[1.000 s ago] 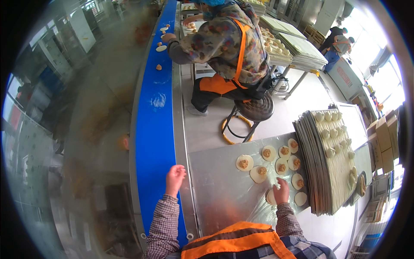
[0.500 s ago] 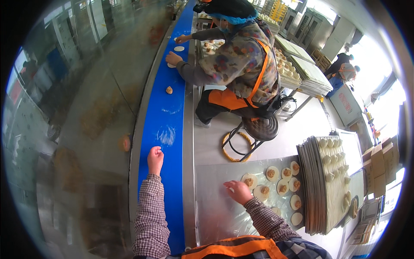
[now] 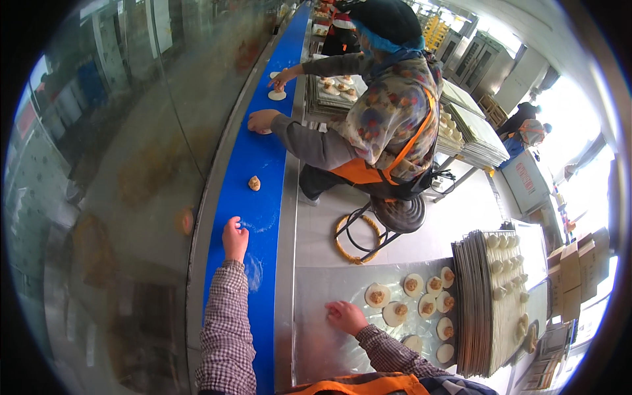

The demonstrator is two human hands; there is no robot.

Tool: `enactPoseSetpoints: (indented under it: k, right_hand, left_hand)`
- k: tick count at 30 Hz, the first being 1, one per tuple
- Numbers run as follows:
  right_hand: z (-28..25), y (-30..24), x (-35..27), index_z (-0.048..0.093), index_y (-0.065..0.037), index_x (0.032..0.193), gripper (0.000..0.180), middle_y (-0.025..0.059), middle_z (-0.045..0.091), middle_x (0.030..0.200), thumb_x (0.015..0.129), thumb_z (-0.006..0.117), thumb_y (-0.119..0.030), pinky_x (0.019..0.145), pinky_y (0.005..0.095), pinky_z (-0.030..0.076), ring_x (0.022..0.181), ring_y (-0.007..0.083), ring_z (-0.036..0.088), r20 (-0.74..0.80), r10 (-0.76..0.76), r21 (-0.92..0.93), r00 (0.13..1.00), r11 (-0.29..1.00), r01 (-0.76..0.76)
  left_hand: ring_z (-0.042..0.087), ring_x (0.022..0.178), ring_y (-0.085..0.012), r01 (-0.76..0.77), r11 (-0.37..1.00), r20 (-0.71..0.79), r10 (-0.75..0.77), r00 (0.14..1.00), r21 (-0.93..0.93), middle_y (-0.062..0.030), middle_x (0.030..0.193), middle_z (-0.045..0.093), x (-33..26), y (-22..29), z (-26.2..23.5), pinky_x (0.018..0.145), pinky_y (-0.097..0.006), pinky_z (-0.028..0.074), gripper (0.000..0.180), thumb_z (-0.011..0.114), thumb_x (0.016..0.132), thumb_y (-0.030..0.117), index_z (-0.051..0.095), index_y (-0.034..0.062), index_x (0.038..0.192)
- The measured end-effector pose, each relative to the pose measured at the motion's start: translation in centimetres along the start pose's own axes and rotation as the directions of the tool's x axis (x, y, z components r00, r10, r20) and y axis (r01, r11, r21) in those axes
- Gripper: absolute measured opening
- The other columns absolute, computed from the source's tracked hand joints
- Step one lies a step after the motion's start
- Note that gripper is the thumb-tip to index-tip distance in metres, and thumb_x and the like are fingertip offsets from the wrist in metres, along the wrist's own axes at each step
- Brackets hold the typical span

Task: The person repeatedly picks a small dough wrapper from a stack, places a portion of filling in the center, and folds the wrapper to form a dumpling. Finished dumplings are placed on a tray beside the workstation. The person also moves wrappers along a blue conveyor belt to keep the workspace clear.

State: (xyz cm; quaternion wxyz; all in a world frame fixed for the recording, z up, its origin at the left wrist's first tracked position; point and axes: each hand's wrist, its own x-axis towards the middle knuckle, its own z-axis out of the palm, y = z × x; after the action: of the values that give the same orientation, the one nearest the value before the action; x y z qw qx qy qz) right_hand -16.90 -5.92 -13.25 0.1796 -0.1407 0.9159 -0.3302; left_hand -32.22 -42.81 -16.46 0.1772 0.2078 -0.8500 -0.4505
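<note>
My left hand (image 3: 235, 238) hovers over a blue conveyor belt (image 3: 227, 191), fingers loosely bent, thumb apart, nothing visible in it. Just ahead of it on the belt lies a small brown lump of filling (image 3: 255, 184). My right hand (image 3: 346, 318) is above a metal table (image 3: 316, 283) beside the belt. Its fingers are slightly curled and apart, and it appears to hold nothing. To its right, several flat white dough rounds (image 3: 395, 314) lie on the table, most topped with brown filling. One bare dough round (image 3: 445, 353) sits at the near right.
Farther up the belt, a co-worker (image 3: 388, 112) reaches over dough rounds (image 3: 276, 95) with both hands. A stool (image 3: 398, 214) stands behind the table. At the right rises a tall stack of trays (image 3: 477, 303) with white dough pieces on top. A glass panel (image 3: 131, 197) runs along the left.
The lump of filling and the flour smears have come nearer along the belt. My right hand has shifted a little left. The co-worker's far hand now points down at a dough round.
</note>
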Motion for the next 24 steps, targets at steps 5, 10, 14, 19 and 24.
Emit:
enactPoseSetpoints:
  k: [5,10,14,19,24]
  right_hand:
    - [0.1,0.2,0.4,0.068,-0.007,0.102,0.028,0.0095,0.065,0.087,0.076,0.065,-0.015,0.074,0.0332,0.053,0.077,0.0235,0.064,0.01,-0.006,0.072,1.0,0.997,0.005]
    - [0.2,0.2,0.7,0.069,-0.007,0.103,0.028,0.0081,0.066,0.084,0.076,0.064,-0.012,0.071,0.0304,0.053,0.075,0.0199,0.064,0.008,-0.015,0.077,1.0,0.997,0.014]
    - [0.2,0.2,0.5,0.069,-0.007,0.103,0.027,0.0076,0.066,0.086,0.077,0.065,-0.012,0.072,0.0298,0.053,0.076,0.0194,0.064,-0.005,-0.02,0.067,1.0,0.998,0.021]
    - [0.4,0.3,0.6,0.068,-0.007,0.103,0.027,0.0071,0.066,0.087,0.077,0.065,-0.014,0.074,0.0303,0.053,0.077,0.0193,0.064,0.008,0.0,0.082,1.0,0.997,-0.001]
    - [0.4,0.2,0.7,0.068,-0.008,0.103,0.027,0.0076,0.067,0.087,0.077,0.065,-0.016,0.074,0.0317,0.053,0.078,0.0205,0.065,0.004,0.007,0.091,1.0,0.996,-0.007]
  left_hand:
    - [0.058,0.1,-0.0304,-0.028,0.996,-0.032,0.031,0.999,0.081,-0.0181,0.117,0.055,-1.9,-0.2,-0.4,0.086,-0.041,0.049,0.056,0.07,0.077,0.011,0.048,0.0045,0.128]
    - [0.051,0.113,-0.0369,-0.128,0.97,-0.019,0.134,0.991,0.206,-0.0203,0.126,0.049,-3.7,1.4,-0.9,0.095,-0.044,0.046,0.074,0.076,0.075,0.017,0.038,0.0066,0.137]
    - [0.054,0.107,-0.0354,-0.153,0.967,0.009,0.155,0.988,0.206,-0.0185,0.119,0.052,-4.1,2.4,-1.1,0.091,-0.043,0.048,0.076,0.077,0.075,0.016,0.036,0.0078,0.139]
    - [0.059,0.095,-0.0331,-0.194,0.941,0.064,0.183,0.981,0.278,-0.0147,0.108,0.056,-5.0,1.7,-1.8,0.082,-0.04,0.051,0.041,0.076,0.073,0.01,0.058,0.0044,0.11]
    - [0.059,0.095,-0.0293,-0.071,0.996,0.004,0.071,0.997,0.048,-0.014,0.106,0.058,-7.2,0.6,-3.6,0.082,-0.038,0.052,0.039,0.076,0.076,0.011,0.059,0.0034,0.109]
